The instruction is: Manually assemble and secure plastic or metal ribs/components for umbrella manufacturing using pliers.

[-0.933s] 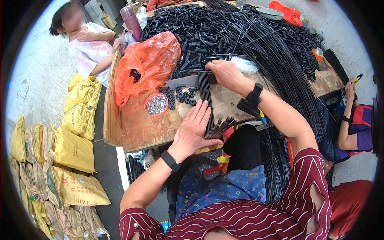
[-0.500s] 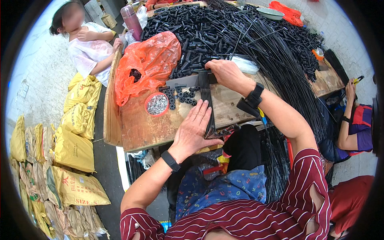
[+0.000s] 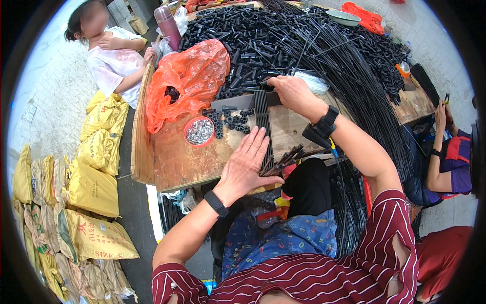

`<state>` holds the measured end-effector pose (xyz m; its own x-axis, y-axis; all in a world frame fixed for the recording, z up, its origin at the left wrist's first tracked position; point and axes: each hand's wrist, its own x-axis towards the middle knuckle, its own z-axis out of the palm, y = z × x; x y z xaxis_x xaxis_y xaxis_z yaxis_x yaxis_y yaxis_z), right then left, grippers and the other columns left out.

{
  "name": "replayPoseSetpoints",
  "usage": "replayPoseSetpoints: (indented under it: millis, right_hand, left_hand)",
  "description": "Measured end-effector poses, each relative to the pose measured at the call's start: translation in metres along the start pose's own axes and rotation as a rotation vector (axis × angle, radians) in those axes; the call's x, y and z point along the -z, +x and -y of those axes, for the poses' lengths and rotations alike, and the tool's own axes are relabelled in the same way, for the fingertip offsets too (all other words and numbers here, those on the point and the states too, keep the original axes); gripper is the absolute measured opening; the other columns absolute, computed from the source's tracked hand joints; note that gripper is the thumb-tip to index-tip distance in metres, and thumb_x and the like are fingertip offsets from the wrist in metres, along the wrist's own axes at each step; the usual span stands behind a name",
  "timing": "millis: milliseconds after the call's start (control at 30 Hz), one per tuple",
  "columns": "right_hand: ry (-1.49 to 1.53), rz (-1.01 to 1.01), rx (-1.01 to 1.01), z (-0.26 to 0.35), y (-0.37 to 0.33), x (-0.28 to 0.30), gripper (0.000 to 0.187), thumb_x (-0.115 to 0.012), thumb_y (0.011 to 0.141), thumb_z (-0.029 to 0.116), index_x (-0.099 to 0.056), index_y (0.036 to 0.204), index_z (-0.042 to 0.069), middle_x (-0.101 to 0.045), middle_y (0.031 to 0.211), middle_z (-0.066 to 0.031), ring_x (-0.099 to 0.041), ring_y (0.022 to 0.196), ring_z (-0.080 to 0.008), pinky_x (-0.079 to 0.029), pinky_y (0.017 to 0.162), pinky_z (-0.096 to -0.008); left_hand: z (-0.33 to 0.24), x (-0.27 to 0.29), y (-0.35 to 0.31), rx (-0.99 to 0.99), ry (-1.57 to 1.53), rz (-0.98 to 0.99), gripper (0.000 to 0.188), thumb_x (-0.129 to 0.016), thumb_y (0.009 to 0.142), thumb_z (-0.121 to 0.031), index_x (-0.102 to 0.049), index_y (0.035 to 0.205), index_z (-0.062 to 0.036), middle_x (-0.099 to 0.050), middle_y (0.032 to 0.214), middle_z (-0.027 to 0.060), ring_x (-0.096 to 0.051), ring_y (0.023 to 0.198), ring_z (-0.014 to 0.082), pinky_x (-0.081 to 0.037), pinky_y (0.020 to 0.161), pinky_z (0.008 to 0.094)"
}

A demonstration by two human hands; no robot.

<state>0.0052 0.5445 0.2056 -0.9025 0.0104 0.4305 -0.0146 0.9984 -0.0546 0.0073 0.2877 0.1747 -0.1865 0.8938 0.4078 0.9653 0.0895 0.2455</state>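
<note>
My left hand (image 3: 245, 161) lies flat with its fingers stretched, the fingertips against a row of thin black rods (image 3: 262, 114) set side by side on the wooden table. Beyond their far end, my right hand (image 3: 293, 93) has thumb and forefinger pinched together; what they hold, if anything, is too small to make out. Just left of the rods are small black ring-shaped parts (image 3: 235, 121) and a red-rimmed round tub (image 3: 199, 131) of small silvery pieces. Rod ends (image 3: 288, 156) fan out at the table's near edge, close to my left fingertips.
A heap of black tubular parts (image 3: 243, 43) covers the table's far side. Long black rods (image 3: 349, 76) sweep down its right. An orange plastic bag (image 3: 187, 81) and a pink flask (image 3: 167, 25) stand left. One person (image 3: 116, 61) leans there; a co-worker (image 3: 448, 157) sits right.
My right hand has shifted slightly to the right. More rod ends now stick up at the table's near edge. My left hand stays put. The co-worker's hands at right have come together.
</note>
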Motion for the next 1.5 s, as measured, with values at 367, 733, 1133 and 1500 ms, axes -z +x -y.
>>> replayPoseSetpoints:
  millis: [367, 733, 1133, 1500]
  right_hand:
    - [0.022, -0.174, -0.141, -0.022, 0.005, 0.023, 0.016, -0.057, 0.076, 0.004, -0.069, 0.086, 0.007, -0.068, 0.087, -0.0155, -0.066, 0.084, -0.0339, -0.053, 0.074, -0.0433]
    - [-0.263, 0.116, -0.208, -0.093, -0.020, 0.033, 0.013, -0.059, 0.074, 0.012, -0.070, 0.074, 0.005, -0.067, 0.077, -0.0183, -0.067, 0.073, -0.0341, -0.054, 0.066, -0.0426]
    - [-0.206, -0.038, -0.174, -0.084, -0.029, 0.033, 0.013, -0.059, 0.077, 0.006, -0.066, 0.088, 0.004, -0.066, 0.082, -0.0162, -0.066, 0.079, -0.0325, -0.053, 0.070, -0.0425]
    - [-0.002, -0.001, 0.046, -0.018, -0.008, 0.015, 0.013, -0.057, 0.072, 0.004, -0.066, 0.080, 0.005, -0.065, 0.082, -0.0146, -0.064, 0.081, -0.0332, -0.051, 0.073, -0.0422]
  left_hand:
    - [-0.002, 0.002, 0.001, 0.016, -0.038, -0.002, 0.102, -0.081, 0.059, -0.051, -0.040, 0.136, 0.0016, -0.033, 0.145, 0.0225, -0.031, 0.137, 0.0371, -0.030, 0.111, 0.0441]
    - [-0.001, 0.000, 0.003, -0.026, -0.002, 0.011, 0.094, -0.080, 0.061, -0.052, -0.046, 0.133, -0.0011, -0.036, 0.143, 0.0236, -0.032, 0.136, 0.0374, -0.030, 0.111, 0.0460]
    - [-0.002, 0.002, 0.003, -0.049, -0.040, -0.006, 0.091, -0.080, 0.061, -0.052, -0.049, 0.129, 0.0006, -0.040, 0.142, 0.0221, -0.034, 0.135, 0.0372, -0.031, 0.111, 0.0437]
    - [-0.003, 0.001, 0.000, -0.016, -0.009, 0.024, 0.089, -0.070, 0.069, -0.061, -0.050, 0.129, 0.0010, -0.040, 0.140, 0.0223, -0.032, 0.136, 0.0359, -0.028, 0.113, 0.0421]
